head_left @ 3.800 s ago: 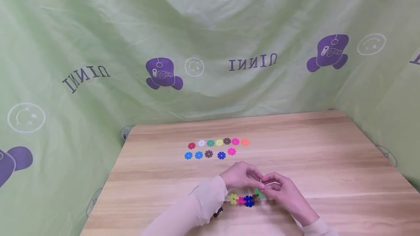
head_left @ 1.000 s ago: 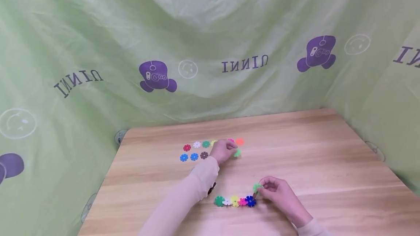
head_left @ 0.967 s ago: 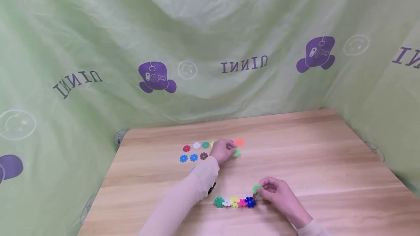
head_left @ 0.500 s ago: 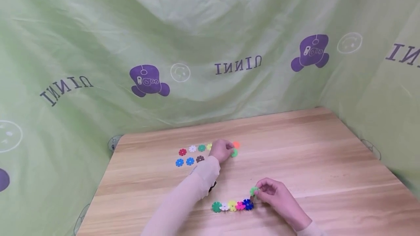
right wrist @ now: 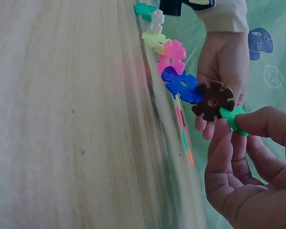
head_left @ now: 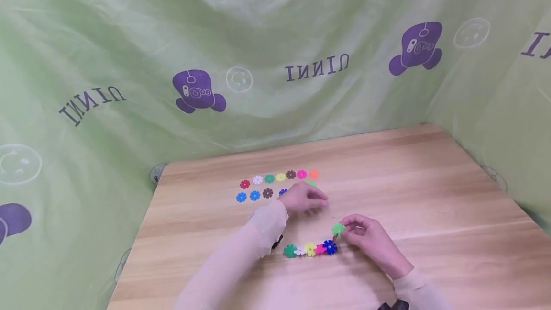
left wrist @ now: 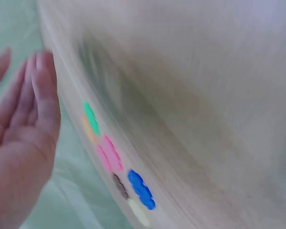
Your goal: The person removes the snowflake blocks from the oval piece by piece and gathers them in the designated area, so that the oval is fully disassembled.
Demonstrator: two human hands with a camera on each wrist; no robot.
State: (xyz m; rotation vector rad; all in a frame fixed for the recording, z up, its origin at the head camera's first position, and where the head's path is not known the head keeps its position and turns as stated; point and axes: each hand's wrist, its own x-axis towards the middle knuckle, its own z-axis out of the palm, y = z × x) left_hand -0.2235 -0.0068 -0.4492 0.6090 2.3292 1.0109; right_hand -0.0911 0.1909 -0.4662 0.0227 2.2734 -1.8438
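Observation:
My right hand [head_left: 368,240] pinches a light green snowflake disc [right wrist: 232,118] between thumb and fingers. That disc ends a joined chain: a brown disc [right wrist: 212,101], a dark blue disc [head_left: 329,247], then pink, yellow, white and a dark green disc [head_left: 290,251]. The chain's right end is lifted, while its left part lies low over the table. My left hand [head_left: 304,198] hangs above the table with loosely bent fingers and nothing in them. Just beyond it lies another light green disc [left wrist: 90,118], partly hidden by the hand in the head view.
Two rows of loose snowflake discs lie farther back on the wooden table [head_left: 409,181]. A red disc [head_left: 245,184] starts the back row and an orange disc [head_left: 314,174] ends it. Light blue discs [head_left: 255,195] stand in the front row. A green cloth [head_left: 267,123] surrounds the table.
My left hand has let go of the light green disc at the row's right end and drawn back toward me. My right hand keeps its pinch on the chain. The head view has shifted.

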